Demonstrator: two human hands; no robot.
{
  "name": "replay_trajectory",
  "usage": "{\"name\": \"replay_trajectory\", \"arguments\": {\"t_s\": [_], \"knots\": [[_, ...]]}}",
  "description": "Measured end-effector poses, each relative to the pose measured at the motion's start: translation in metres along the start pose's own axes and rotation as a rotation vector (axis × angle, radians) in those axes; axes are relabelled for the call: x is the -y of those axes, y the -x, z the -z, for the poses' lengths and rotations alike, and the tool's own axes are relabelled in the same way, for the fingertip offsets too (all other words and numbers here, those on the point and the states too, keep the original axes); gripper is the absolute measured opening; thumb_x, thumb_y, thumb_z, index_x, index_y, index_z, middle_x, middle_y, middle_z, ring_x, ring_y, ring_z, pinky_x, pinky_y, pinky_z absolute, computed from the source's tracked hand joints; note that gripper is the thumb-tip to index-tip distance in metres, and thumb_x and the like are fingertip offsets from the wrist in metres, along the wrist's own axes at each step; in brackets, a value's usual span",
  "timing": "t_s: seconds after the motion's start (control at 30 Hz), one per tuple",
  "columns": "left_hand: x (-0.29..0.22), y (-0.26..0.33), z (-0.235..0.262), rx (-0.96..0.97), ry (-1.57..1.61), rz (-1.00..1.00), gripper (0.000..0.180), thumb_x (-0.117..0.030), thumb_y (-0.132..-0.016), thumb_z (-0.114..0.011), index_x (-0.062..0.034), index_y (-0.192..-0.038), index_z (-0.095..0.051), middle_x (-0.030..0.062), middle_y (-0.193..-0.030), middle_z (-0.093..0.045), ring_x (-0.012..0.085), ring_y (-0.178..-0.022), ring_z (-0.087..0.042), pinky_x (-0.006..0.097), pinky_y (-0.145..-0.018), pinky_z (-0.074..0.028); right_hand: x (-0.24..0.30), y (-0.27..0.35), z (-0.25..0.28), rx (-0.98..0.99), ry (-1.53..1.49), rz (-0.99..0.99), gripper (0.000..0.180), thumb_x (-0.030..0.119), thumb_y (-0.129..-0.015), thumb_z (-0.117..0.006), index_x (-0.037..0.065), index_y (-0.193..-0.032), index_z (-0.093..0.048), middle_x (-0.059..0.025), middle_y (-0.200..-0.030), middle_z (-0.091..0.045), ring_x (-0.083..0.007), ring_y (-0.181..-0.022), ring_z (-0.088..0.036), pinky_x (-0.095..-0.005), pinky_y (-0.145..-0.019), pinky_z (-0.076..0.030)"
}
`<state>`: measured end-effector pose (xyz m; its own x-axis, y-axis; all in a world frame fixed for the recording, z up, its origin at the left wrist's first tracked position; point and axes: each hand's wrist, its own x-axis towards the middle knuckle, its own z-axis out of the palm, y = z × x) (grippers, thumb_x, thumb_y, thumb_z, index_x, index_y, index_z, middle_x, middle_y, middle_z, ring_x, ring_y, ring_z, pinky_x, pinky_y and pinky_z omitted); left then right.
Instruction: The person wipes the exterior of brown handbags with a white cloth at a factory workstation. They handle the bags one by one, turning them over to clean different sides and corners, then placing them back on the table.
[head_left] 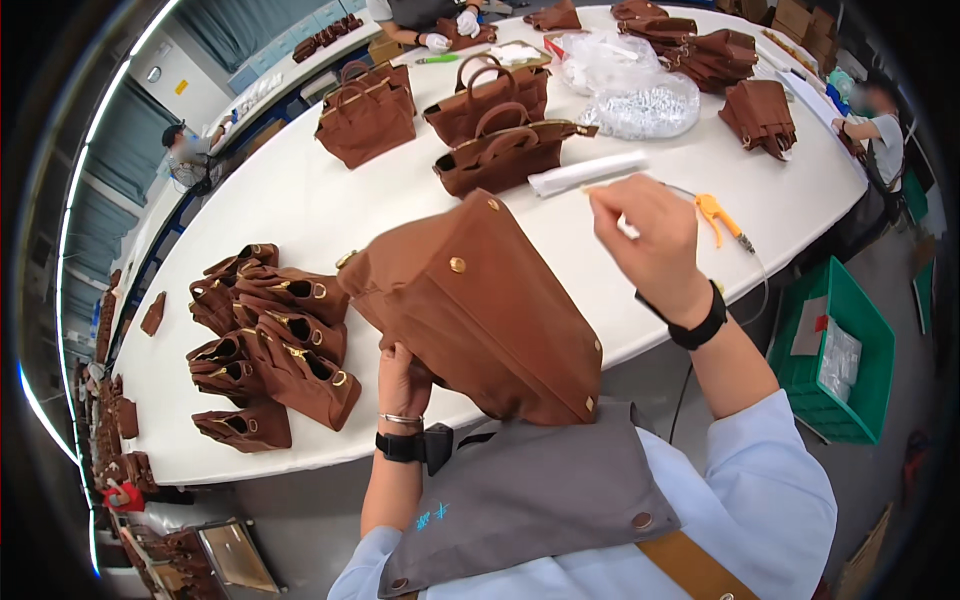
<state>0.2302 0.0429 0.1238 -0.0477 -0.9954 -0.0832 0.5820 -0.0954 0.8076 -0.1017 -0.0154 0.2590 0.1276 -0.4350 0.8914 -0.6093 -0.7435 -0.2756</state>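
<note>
head view: upturned brown bag (480,310) held over the near edge of the white table (300,210), studded base facing up, lower end resting against the grey apron (540,490). left hand (402,380) tucked under the bag's near left corner, fingers closed on the fabric there. right hand (650,240) raised just right of the bag, past its far end, fingers pinched shut on something thin and pale, too small to identify. just beyond the bag, a white rolled sheet (585,172) lying flat; right of the bag and of the raised hand, an orange-handled tool (718,215). left of the bag, a heap of small brown pouches (270,340). further beyond the bag, upright brown handbags (490,110) and a clear plastic bag (635,95). off the table, right of the bag, a green crate (850,370).
</note>
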Motion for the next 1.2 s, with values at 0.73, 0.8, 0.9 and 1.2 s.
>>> {"name": "replay_trajectory", "arguments": {"t_s": [0.73, 0.8, 0.9, 1.2], "knots": [[0.020, -0.004, 0.041, -0.066, 0.162, 0.133, 0.053, -0.040, -0.093, -0.059, -0.0124, -0.136, -0.045, 0.0018, -0.136, -0.052, 0.0237, -0.125, -0.048, 0.047, -0.106, -0.038, 0.022, 0.115, 0.010, 0.437, -0.097, -0.153, 0.010, -0.001, -0.071, -0.068, 0.002, -0.078, -0.061, -0.0057, -0.068, -0.056, -0.0205, -0.060, -0.057, -0.0314, -0.051, -0.048], [0.020, -0.003, 0.040, -0.090, 0.168, 0.130, 0.053, -0.040, -0.093, -0.060, -0.0122, -0.136, -0.045, 0.0025, -0.135, -0.053, 0.0237, -0.125, -0.048, 0.047, -0.105, -0.038, 0.018, 0.117, 0.015, 0.490, -0.150, -0.119, 0.012, -0.003, -0.070, -0.068, 0.002, -0.079, -0.061, -0.0059, -0.068, -0.055, -0.0210, -0.059, -0.055, -0.0316, -0.050, -0.046], [0.020, -0.001, 0.036, -0.088, 0.118, 0.145, 0.051, -0.040, -0.093, -0.060, -0.0123, -0.134, -0.047, 0.0024, -0.135, -0.053, 0.0236, -0.126, -0.048, 0.048, -0.105, -0.038, 0.015, 0.121, 0.023, 0.542, -0.260, -0.126, 0.018, -0.008, -0.066, -0.065, 0.001, -0.082, -0.062, -0.0064, -0.067, -0.055, -0.0213, -0.056, -0.053, -0.0305, -0.047, -0.043], [0.015, 0.004, 0.052, -0.216, 0.221, 0.127, 0.046, -0.038, -0.097, -0.053, -0.0125, -0.134, -0.047, 0.0028, -0.140, -0.049, 0.0230, -0.130, -0.046, 0.050, -0.106, -0.037, 0.021, 0.132, 0.042, 0.444, -0.550, -0.623, 0.017, -0.011, -0.070, -0.064, -0.004, -0.085, -0.066, -0.0086, -0.069, -0.063, -0.0177, -0.058, -0.057, -0.0255, -0.049, -0.043]]}}
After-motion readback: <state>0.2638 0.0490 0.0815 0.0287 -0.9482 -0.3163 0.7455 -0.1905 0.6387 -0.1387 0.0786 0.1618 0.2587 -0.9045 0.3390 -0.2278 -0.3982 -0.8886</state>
